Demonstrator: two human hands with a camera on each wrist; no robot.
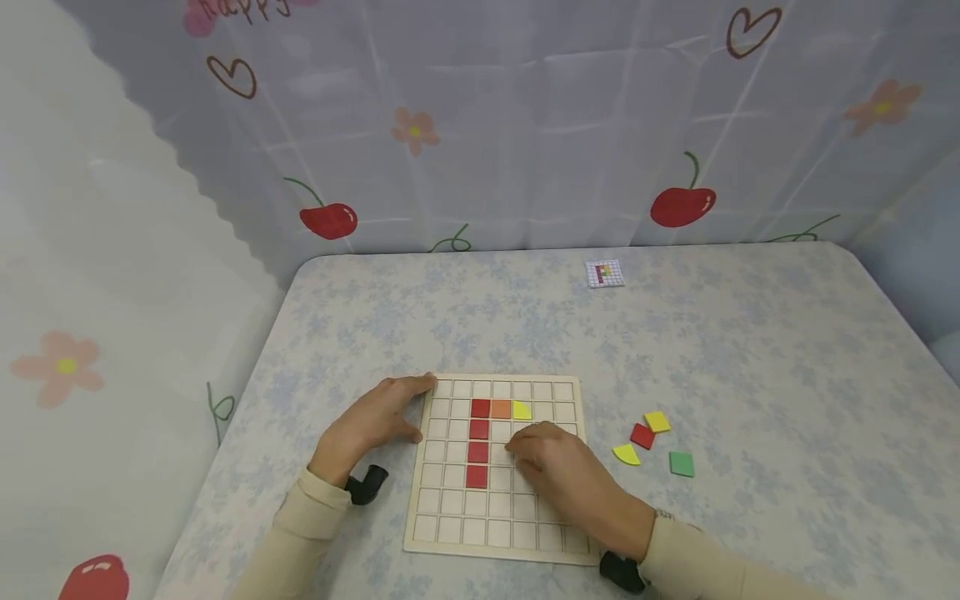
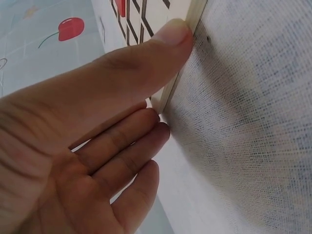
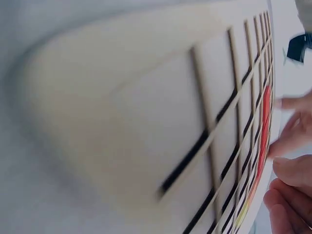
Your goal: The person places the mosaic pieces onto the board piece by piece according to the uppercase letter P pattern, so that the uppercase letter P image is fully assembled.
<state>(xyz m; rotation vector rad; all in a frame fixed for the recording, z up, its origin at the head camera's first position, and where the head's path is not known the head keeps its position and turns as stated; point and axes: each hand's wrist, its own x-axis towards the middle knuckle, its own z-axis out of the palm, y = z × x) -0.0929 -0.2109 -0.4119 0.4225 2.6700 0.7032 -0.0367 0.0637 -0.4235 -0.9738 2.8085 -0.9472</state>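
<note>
A square wooden grid board (image 1: 452, 529) lies on the table. Four-sided red tiles (image 1: 477, 452) form a column in it, with an orange tile (image 1: 501, 409) and a yellow quarter-round tile (image 1: 521, 410) continuing the top row rightward. My left hand (image 1: 375, 417) rests along the board's left side, fingers extended to the top corner; the thumb (image 2: 173, 34) touches the edge in the left wrist view. Over the cells right of the red column is my right hand (image 1: 562, 471), thumb and fingers close together. I cannot tell whether a tile is between these fingertips.
Right of the board lie loose tiles: a yellow square (image 1: 657, 422), a red one (image 1: 642, 436), a yellow quarter-round (image 1: 626, 454) and a green square (image 1: 682, 464). A small card (image 1: 604, 273) with a coloured grid pattern lies near the table's back edge, before a printed curtain (image 1: 525, 167).
</note>
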